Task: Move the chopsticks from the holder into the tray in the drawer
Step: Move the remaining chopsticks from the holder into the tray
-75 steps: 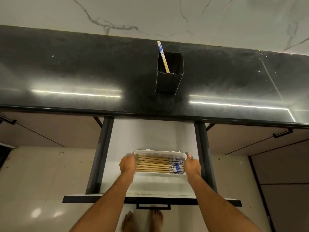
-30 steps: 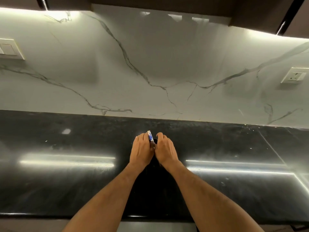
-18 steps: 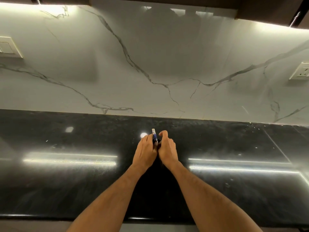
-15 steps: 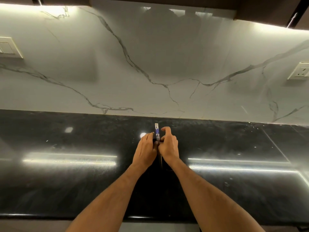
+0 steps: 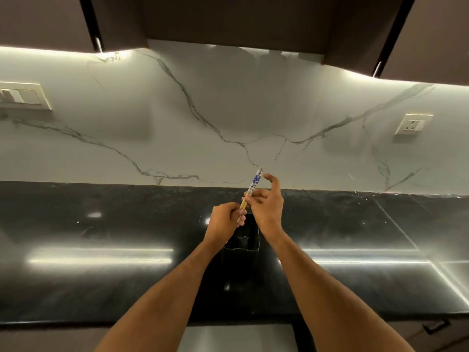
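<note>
A pair of wooden chopsticks with blue-and-white patterned tops is lifted above the dark rectangular holder on the black counter. My left hand grips their lower wooden part. My right hand pinches them just below the patterned tops, index finger raised. The chopsticks tilt up and to the right. The holder's open inside looks dark, with nothing seen sticking out of it. The tray is out of sight; only a pale strip of the open drawer shows at the bottom edge.
The glossy black counter runs the full width, backed by a white marble wall. A switch plate sits on the wall at left, a socket at right. Dark upper cabinets hang overhead.
Both hands left the tray in the drawer, rose to the holder and took the chopsticks. In the last half second the chopsticks came up out of the holder and tilted right.
</note>
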The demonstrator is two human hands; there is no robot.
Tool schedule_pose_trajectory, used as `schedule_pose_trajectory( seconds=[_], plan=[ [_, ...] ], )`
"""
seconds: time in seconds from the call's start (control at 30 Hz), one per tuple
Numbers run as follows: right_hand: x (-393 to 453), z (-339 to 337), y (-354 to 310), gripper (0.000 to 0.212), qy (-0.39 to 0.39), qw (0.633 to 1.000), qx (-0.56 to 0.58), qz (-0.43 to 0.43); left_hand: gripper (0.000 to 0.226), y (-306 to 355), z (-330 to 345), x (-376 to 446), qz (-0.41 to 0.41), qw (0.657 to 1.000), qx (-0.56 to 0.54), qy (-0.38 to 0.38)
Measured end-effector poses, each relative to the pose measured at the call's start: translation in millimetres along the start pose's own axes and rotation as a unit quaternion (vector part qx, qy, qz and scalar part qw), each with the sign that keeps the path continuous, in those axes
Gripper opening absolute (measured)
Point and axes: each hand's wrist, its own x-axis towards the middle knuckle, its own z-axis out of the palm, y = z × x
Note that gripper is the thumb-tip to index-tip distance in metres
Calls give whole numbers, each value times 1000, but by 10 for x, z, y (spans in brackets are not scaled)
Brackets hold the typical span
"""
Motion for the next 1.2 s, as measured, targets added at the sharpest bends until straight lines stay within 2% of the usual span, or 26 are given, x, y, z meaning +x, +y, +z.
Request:
schedule_pose_trajectory(
  seconds=[0.13,0.2,0.3,0.37,0.63,0.77,0.83,0.93,1.0,1.1,1.17,1.2],
  plan=[
    [-301,-174,-99,92,-9,999,-23,-38,19,64,-139,-338,-29,999,-4,-16],
    [-473,-262,-148,83,-10,999,-17,-46,18,93,-203,-548,-40,999,0,-30],
    [-761,-347,-220,57,-9,999,-11,-34,17,143,-290,-874,-50,997,16,-54],
    [-961,-382,-272,49,-2,999,-8,-34,16,171,-339,-1068,-52,996,30,-58],
    [-1666,-525,-410,45,33,999,26,7,15,171,-438,-1739,-67,994,43,-81],
    [-2028,-650,-300,42,18,999,-12,38,16,73,-403,-2012,-93,987,90,-99],
    [-2185,-724,-213,42,9,995,-82,50,17,10,-358,-2096,-109,977,143,-118],
    [-2407,-886,-50,48,-15,966,-256,-3,22,-83,-291,-2212,-112,947,246,-175],
    [-2524,-988,71,47,-92,934,-339,-59,25,-147,-225,-2303,-82,920,322,-208],
    [-2658,-1075,313,37,-255,843,-459,-118,26,-293,-77,-2437,-52,885,394,-240],
    [-2767,-1079,478,29,-325,783,-516,-126,22,-410,33,-2533,-40,873,413,-255],
    [-2825,-1081,556,25,-344,769,-526,-116,20,-477,86,-2589,-37,870,417,-260]
  ],
)
